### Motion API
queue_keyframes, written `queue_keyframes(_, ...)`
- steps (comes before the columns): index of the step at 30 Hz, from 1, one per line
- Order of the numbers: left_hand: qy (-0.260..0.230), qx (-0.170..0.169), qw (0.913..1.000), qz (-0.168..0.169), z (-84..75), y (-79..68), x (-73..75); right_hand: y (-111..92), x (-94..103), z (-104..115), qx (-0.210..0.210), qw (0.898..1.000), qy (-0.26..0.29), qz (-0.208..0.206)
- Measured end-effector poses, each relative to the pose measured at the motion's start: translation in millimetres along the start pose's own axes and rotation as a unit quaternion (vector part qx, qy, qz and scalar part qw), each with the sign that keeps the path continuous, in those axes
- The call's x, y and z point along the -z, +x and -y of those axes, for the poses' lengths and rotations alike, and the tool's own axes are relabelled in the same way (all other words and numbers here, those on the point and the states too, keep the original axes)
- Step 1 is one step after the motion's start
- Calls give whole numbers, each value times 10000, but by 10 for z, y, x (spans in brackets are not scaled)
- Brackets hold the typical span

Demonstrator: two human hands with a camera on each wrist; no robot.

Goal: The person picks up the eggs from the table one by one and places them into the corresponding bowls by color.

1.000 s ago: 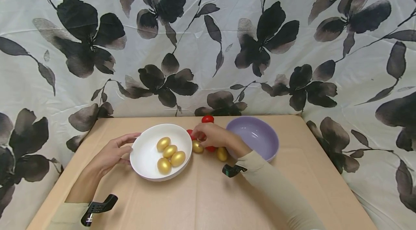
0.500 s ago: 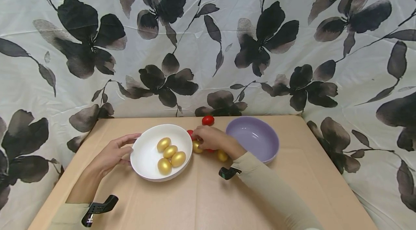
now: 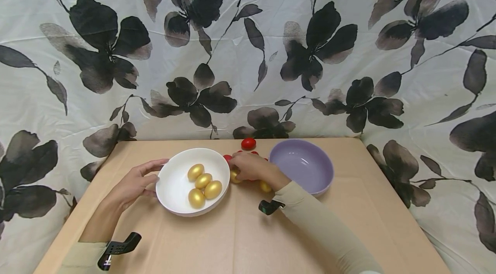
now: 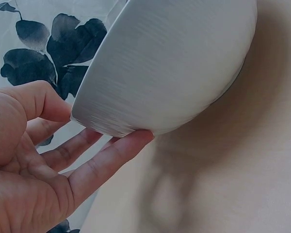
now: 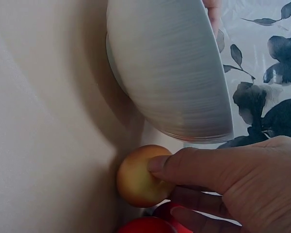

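The gold egg point(image 5: 133, 184) is just right of the white bowl point(image 3: 174, 179), pinched between the thumb and fingers of the right hand point(image 3: 249, 165); whether it is off the table point(image 3: 193, 244), I cannot tell. Its smooth, rounded shell could slip from that pinch and roll. The fingers might also nudge the crowded red eggs beside it, and the far red egg point(image 3: 248, 143), near the table's far edge, looks easiest to lose. The left hand point(image 3: 135, 181) has its fingers fairly straight against the bowl's left side, so a knock from the right might shift the bowl and its four gold eggs point(image 3: 203, 180). Right of these, the purple bowl point(image 3: 310, 162) shows no label; no brand is legible anywhere, nor any writing on the black wrist devices point(image 3: 124, 244)
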State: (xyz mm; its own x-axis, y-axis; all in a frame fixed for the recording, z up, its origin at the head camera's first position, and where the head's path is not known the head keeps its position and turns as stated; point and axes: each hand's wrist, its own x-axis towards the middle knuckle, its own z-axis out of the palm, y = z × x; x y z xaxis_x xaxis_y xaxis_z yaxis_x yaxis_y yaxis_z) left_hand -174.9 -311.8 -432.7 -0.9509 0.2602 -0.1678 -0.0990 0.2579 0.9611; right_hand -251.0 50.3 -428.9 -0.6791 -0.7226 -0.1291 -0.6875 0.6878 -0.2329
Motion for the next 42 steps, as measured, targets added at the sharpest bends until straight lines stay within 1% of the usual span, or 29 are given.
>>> queue_keyframes(9, -18, 24, 10000, -4, -2, -1, -1, 3, -20, 44, -98, 9999, 98, 84)
queue_keyframes(17, 16, 32, 10000, -31, -11, 6, -3, -19, -9, 60, -68, 9997, -208, 94)
queue_keyframes(23, -33, 39, 10000, -26, -10, 12, -3, -28, -18, 56, -109, 9998, -63, 170)
queue_keyframes(28, -12, 48, 10000, -31, -7, 9, -3, -46, -22, 41, -45, 9999, -65, 147)
queue_keyframes(37, 26, 34, 10000, -24, -1, 14, 2, -136, 60, 18, -63, 9998, -6, 162)
queue_keyframes(42, 19, 19, 10000, -15, 2, 15, 7, -181, 114, -3, 72, 9999, -83, -22)
